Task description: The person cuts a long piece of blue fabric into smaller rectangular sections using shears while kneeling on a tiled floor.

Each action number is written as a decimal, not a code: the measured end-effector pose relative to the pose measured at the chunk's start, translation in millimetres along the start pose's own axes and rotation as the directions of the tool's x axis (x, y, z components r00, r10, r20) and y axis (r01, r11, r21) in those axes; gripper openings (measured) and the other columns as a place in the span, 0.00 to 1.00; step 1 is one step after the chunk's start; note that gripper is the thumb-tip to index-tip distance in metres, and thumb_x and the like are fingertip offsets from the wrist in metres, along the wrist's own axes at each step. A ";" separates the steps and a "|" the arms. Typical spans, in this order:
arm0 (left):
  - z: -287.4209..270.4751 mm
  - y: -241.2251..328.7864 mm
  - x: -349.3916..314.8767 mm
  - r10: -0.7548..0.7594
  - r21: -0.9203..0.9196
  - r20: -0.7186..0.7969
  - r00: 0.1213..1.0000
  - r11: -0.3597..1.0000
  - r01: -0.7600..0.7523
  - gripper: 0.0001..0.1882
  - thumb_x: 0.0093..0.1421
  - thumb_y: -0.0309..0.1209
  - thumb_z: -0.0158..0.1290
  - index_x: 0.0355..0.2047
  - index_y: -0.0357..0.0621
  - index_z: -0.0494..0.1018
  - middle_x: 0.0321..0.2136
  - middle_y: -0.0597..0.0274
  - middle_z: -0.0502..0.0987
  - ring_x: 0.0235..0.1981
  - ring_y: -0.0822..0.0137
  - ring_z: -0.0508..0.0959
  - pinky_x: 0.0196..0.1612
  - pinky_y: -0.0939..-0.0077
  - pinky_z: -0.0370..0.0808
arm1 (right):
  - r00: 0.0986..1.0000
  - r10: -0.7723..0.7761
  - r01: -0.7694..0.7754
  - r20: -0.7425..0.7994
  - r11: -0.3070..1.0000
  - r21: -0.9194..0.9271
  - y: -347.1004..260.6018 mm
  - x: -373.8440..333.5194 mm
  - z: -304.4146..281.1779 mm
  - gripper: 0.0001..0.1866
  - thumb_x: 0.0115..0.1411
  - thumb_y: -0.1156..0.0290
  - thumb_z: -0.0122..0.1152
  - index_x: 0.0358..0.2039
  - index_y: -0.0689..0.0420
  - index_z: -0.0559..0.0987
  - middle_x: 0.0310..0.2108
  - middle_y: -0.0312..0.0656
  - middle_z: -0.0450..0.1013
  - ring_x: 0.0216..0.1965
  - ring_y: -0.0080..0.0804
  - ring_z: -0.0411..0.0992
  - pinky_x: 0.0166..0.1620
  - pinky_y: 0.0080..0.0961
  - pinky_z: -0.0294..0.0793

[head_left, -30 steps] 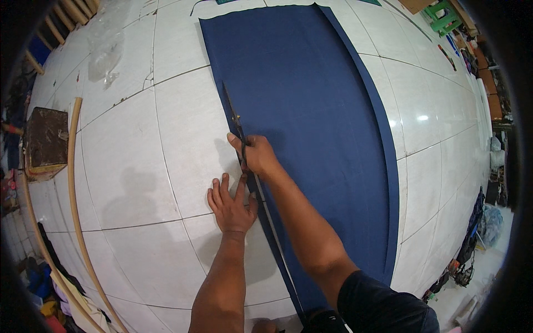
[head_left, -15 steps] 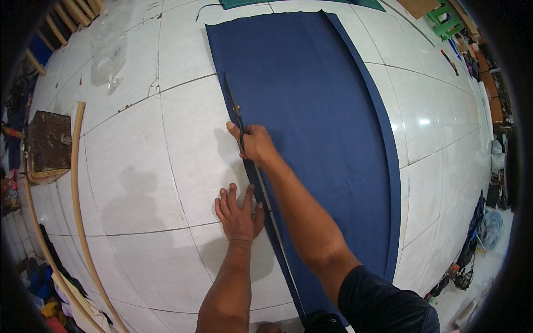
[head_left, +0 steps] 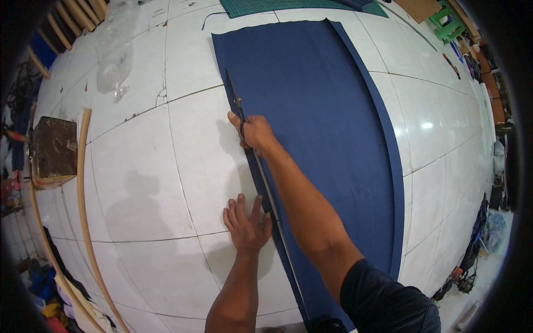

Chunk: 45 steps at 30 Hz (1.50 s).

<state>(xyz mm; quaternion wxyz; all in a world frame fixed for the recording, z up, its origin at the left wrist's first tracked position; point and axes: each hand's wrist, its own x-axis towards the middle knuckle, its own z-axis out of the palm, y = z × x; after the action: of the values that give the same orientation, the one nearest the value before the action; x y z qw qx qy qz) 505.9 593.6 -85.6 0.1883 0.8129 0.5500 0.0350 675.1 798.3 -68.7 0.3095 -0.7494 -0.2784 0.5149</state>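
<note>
A long sheet of navy blue fabric (head_left: 327, 144) lies on the tiled floor, its right edge folded or curled over. My right hand (head_left: 256, 133) is closed around the handles of dark scissors (head_left: 237, 101) near the fabric's left edge. Their blades point away from me along that edge. Behind the scissors a cut slit runs toward me, parting a narrow strip (head_left: 288, 263) from the main sheet. My left hand (head_left: 248, 226) rests with fingers spread on the tiles, its thumb beside the strip.
A green cutting mat (head_left: 266, 6) lies beyond the fabric. To the left are a dark worn block (head_left: 54, 150), long curved poles (head_left: 84, 183) and a clear plastic bag (head_left: 115, 61). A green stool (head_left: 446, 23) stands at the far right, with clutter along the right side.
My right hand and the scissors have edged forward along the fabric's left edge, and the slit is longer. My left hand stays spread on the floor. The view has shifted slightly.
</note>
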 end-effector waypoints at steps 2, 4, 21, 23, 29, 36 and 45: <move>3.1 -2.4 -1.3 0.009 0.001 -0.022 1.000 1.000 -0.009 0.27 0.63 0.46 0.54 0.62 0.61 0.71 0.65 0.46 0.58 0.70 0.41 0.53 0.70 0.37 0.45 | 1.000 0.011 -0.011 -0.001 1.000 -0.001 -7.1 8.1 0.3 0.37 0.63 0.36 0.59 0.32 0.67 0.81 0.18 0.44 0.75 0.20 0.34 0.77 0.28 0.35 0.77; 4.7 -3.2 -3.0 0.023 -0.009 -0.051 0.998 1.000 -0.023 0.27 0.63 0.46 0.54 0.62 0.61 0.71 0.66 0.45 0.58 0.70 0.41 0.53 0.70 0.37 0.45 | 1.000 0.024 -0.023 -0.006 1.000 0.005 -15.0 13.4 1.2 0.37 0.64 0.36 0.58 0.32 0.67 0.81 0.18 0.44 0.75 0.20 0.34 0.77 0.29 0.35 0.77; 9.1 -4.9 -3.2 0.054 0.037 -0.068 0.996 0.998 -0.052 0.28 0.62 0.49 0.53 0.62 0.59 0.72 0.64 0.40 0.61 0.68 0.37 0.55 0.68 0.34 0.47 | 1.000 -0.008 0.008 -0.008 0.999 0.032 -56.4 64.3 -0.4 0.31 0.62 0.40 0.64 0.22 0.57 0.74 0.15 0.37 0.66 0.15 0.26 0.66 0.17 0.31 0.60; 6.4 -5.4 -1.3 0.050 0.042 -0.058 0.997 0.998 -0.048 0.28 0.63 0.49 0.53 0.61 0.59 0.72 0.64 0.40 0.61 0.67 0.36 0.56 0.68 0.33 0.47 | 1.000 0.006 -0.006 0.005 1.000 -0.009 -67.0 66.3 -1.2 0.32 0.63 0.40 0.62 0.26 0.63 0.78 0.17 0.41 0.71 0.19 0.30 0.71 0.23 0.34 0.69; 8.1 -4.4 -0.5 0.076 0.113 -0.104 0.992 0.992 -0.064 0.25 0.63 0.51 0.51 0.60 0.63 0.73 0.61 0.45 0.63 0.64 0.40 0.62 0.63 0.34 0.59 | 0.999 -0.009 0.013 -0.043 0.996 0.091 -71.6 97.4 2.7 0.30 0.62 0.42 0.65 0.24 0.61 0.76 0.17 0.39 0.69 0.16 0.29 0.69 0.21 0.30 0.69; 6.5 -5.7 -0.4 0.078 0.077 -0.109 0.991 0.995 -0.070 0.26 0.62 0.50 0.53 0.60 0.63 0.73 0.61 0.43 0.64 0.64 0.38 0.61 0.63 0.33 0.58 | 1.000 -0.017 0.018 -0.003 0.986 0.167 -81.7 114.6 2.7 0.29 0.62 0.43 0.66 0.21 0.59 0.74 0.17 0.37 0.67 0.15 0.27 0.66 0.20 0.27 0.68; 13.1 -9.3 -3.4 0.079 0.042 -0.110 0.991 0.996 -0.075 0.28 0.61 0.49 0.55 0.61 0.59 0.72 0.63 0.40 0.62 0.66 0.36 0.58 0.65 0.31 0.53 | 0.999 0.027 -0.023 -0.029 0.990 0.138 -92.6 120.8 5.4 0.28 0.61 0.46 0.68 0.25 0.63 0.77 0.18 0.41 0.72 0.17 0.29 0.70 0.21 0.31 0.71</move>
<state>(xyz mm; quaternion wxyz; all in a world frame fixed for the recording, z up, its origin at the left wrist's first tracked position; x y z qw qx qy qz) 499.8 590.1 -100.4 0.1402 0.8336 0.5286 0.0773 698.9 948.7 -73.2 0.3581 -0.7376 -0.2280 0.5251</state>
